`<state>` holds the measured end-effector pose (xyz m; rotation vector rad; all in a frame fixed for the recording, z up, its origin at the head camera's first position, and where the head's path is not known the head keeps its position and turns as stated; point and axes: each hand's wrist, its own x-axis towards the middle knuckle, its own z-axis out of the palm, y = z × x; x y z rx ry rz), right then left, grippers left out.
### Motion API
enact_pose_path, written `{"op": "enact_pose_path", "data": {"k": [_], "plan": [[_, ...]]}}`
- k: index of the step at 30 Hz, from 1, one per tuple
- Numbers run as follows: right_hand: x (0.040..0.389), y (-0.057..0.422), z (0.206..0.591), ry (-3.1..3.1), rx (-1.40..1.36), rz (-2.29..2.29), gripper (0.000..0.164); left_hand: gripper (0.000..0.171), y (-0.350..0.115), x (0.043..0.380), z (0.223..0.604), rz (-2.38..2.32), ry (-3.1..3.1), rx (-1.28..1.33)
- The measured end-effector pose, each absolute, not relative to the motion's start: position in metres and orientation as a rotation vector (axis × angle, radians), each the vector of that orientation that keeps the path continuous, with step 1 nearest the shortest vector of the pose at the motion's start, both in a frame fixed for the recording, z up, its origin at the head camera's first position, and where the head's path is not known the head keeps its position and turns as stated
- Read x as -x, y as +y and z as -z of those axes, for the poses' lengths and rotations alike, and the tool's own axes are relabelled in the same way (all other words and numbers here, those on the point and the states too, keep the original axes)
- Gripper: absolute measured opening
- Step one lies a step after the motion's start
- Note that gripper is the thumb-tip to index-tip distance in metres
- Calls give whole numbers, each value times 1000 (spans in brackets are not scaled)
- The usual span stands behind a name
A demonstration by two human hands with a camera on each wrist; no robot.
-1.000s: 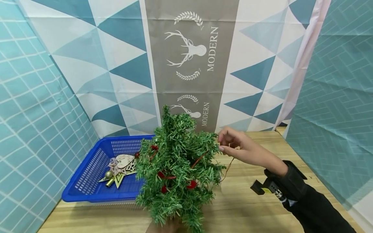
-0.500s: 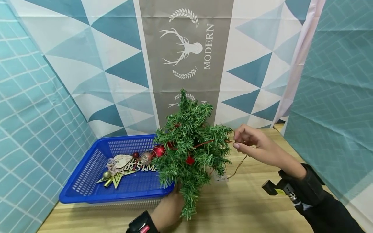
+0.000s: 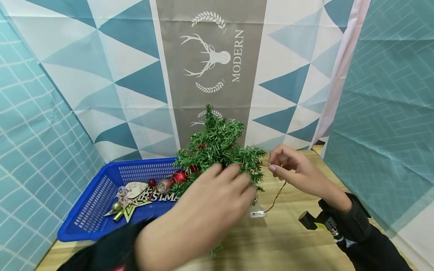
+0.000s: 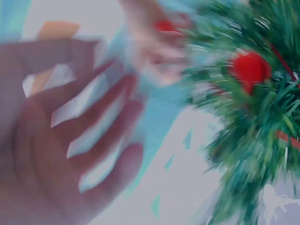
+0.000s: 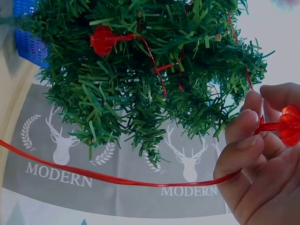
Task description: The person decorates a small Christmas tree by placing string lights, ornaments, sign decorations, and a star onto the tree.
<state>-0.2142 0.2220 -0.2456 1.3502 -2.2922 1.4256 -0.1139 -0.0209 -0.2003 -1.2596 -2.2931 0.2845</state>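
A small green artificial Christmas tree [image 3: 218, 141] stands at the middle of the table, partly hidden by my left hand. Round its branches runs a red string light wire [image 5: 154, 185] with lantern-shaped bulbs [image 5: 103, 40]. At the tree's right side, my right hand [image 3: 295, 167] pinches the wire, and one red bulb [image 5: 289, 125] shows by its palm. My left hand [image 3: 203, 203] is blurred in front of the tree. In the left wrist view its fingers [image 4: 93, 117] are spread and hold nothing. A small clear box [image 3: 258, 213] with a thin wire lies below the right hand.
Left of the tree, a blue plastic basket [image 3: 68, 220] holds a gold star [image 3: 129, 210], a red ball [image 3: 179, 177], "Christmas" lettering [image 3: 157, 195] and other ornaments. A patterned cloth [image 3: 210, 94] hangs behind the wooden table [image 3: 291, 233].
The tree has shifted and turned. My left hand has left the tree's lower part and risen in front of it. My right hand moved right, then stayed about in place, still pinching the wire.
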Motion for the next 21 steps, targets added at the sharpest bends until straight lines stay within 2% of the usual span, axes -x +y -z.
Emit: {"op": "enact_pose_path", "data": {"k": [2, 4, 9, 14, 21], "plan": [[213, 224, 246, -2294, -1343, -1435, 17, 23, 1, 131, 188, -480, -2205, 1063], [212, 225, 247, -2295, -1344, -1462, 17, 18, 16, 146, 191, -581, -2166, 953], [213, 229, 249, -2263, -1383, -1539, 18, 11, 35, 164, 197, -645, -2139, 858], [214, 234, 252, -2234, -1446, -1604, 19, 10, 40, 174, 199, -622, -2142, 888], [219, 245, 260, -2363, -1479, -1695, 22, 14, 18, 172, 197, -376, -2153, 1124]]}}
